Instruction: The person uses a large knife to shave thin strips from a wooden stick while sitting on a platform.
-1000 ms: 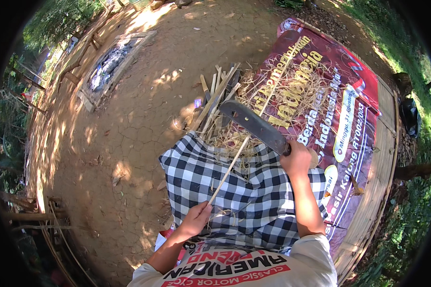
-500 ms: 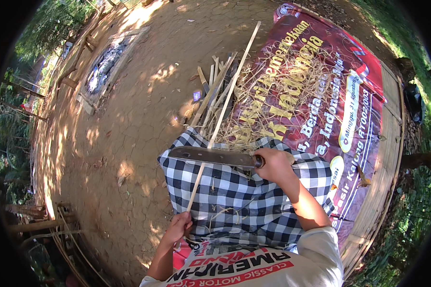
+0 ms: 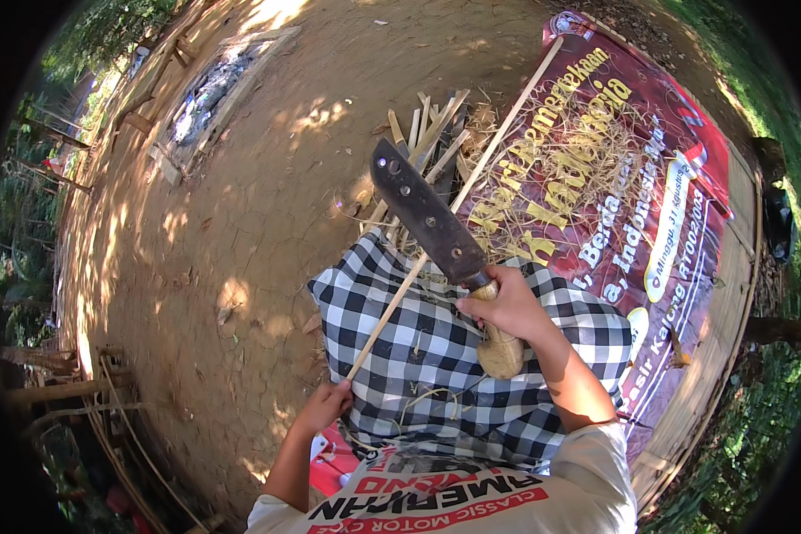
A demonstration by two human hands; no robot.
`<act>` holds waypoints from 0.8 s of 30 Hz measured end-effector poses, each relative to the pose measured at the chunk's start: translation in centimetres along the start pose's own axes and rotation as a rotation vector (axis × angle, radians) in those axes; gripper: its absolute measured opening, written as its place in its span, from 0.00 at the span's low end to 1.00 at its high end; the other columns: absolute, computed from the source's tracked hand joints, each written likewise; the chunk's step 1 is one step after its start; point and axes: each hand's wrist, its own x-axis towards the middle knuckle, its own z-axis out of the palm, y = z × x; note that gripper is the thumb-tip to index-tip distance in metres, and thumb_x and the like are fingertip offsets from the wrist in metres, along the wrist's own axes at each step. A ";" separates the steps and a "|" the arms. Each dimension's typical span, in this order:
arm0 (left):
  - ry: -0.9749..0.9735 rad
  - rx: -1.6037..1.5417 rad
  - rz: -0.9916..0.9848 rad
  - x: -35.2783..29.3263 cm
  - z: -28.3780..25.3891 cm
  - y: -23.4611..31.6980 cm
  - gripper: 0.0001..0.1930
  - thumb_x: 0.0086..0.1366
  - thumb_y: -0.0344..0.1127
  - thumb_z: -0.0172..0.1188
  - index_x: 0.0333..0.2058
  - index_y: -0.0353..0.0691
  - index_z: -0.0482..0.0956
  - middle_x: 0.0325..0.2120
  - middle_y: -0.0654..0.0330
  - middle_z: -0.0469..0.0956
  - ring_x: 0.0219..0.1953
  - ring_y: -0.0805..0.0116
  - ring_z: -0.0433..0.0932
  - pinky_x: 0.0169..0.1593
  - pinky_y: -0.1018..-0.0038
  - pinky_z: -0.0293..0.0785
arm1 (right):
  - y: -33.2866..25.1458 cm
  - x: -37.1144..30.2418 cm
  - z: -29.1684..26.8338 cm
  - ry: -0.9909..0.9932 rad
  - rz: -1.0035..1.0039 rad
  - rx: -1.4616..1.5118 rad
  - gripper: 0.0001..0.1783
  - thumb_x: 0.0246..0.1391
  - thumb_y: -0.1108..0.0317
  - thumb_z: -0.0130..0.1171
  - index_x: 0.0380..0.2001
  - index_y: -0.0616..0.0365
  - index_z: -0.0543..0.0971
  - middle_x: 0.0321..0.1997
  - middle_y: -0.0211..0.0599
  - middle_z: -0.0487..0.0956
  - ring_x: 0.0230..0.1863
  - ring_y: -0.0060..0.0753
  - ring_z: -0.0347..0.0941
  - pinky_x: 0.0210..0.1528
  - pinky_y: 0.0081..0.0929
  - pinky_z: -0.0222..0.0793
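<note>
My right hand [image 3: 510,307] is closed round the wooden handle of a machete [image 3: 432,218]. Its broad dark blade, with several round holes, points up and to the left. Beneath the blade runs a long thin bamboo strip [image 3: 384,318], slanting from lower left to upper right. Whether blade and strip touch I cannot tell. At the strip's near end, my left hand [image 3: 327,406] holds it between closed fingers. A black-and-white checked cloth [image 3: 454,383] covers my lap under both hands.
Cut bamboo pieces [image 3: 425,133] lie in a pile ahead. Fine shavings [image 3: 587,169] are strewn over a dark red printed banner [image 3: 676,294] on a bamboo platform [image 3: 730,329] at the right. At far left, a framed ash pit [image 3: 206,105] sits in the cracked dirt ground [image 3: 231,222].
The machete has turned from lying nearly level across the strip to pointing up and left, with more handle showing. The strip's far end has swung right.
</note>
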 end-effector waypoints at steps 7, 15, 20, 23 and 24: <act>0.066 0.171 0.120 1.4 -0.1 -1.5 0.33 0.72 0.52 0.41 0.12 0.35 0.66 0.09 0.66 0.62 0.15 0.74 0.59 0.22 0.72 0.59 | 2.9 0.4 0.7 -0.050 0.159 0.065 0.11 0.47 0.73 0.66 0.29 0.65 0.74 0.20 0.30 0.74 0.17 0.18 0.69 0.20 0.21 0.66; 0.048 0.181 0.132 1.8 -0.6 -0.8 0.32 0.71 0.51 0.44 0.11 0.34 0.67 0.08 0.66 0.60 0.14 0.75 0.58 0.21 0.73 0.58 | 0.7 0.0 -0.1 -0.005 0.143 -0.064 0.10 0.47 0.73 0.66 0.27 0.65 0.74 0.19 0.30 0.74 0.16 0.19 0.69 0.19 0.21 0.65; 0.028 0.153 0.089 1.9 -0.7 -0.7 0.31 0.72 0.50 0.43 0.12 0.35 0.67 0.09 0.66 0.61 0.15 0.75 0.58 0.22 0.73 0.59 | 3.7 0.0 1.2 0.014 0.118 -0.032 0.06 0.47 0.78 0.62 0.27 0.65 0.74 0.19 0.31 0.74 0.17 0.20 0.70 0.20 0.23 0.66; -0.024 0.122 0.128 2.0 -1.0 -0.8 0.32 0.72 0.51 0.41 0.11 0.36 0.64 0.09 0.68 0.60 0.15 0.76 0.57 0.21 0.74 0.57 | 3.1 -0.3 0.2 -0.020 0.193 0.036 0.07 0.47 0.78 0.62 0.28 0.65 0.74 0.20 0.31 0.74 0.18 0.21 0.71 0.20 0.23 0.67; -0.039 0.129 0.127 2.0 -1.2 -1.1 0.32 0.72 0.51 0.41 0.11 0.36 0.64 0.09 0.68 0.60 0.15 0.76 0.57 0.21 0.74 0.57 | 2.5 -0.2 -0.4 -0.028 0.205 0.042 0.07 0.46 0.78 0.62 0.29 0.65 0.74 0.21 0.32 0.74 0.18 0.21 0.71 0.20 0.23 0.68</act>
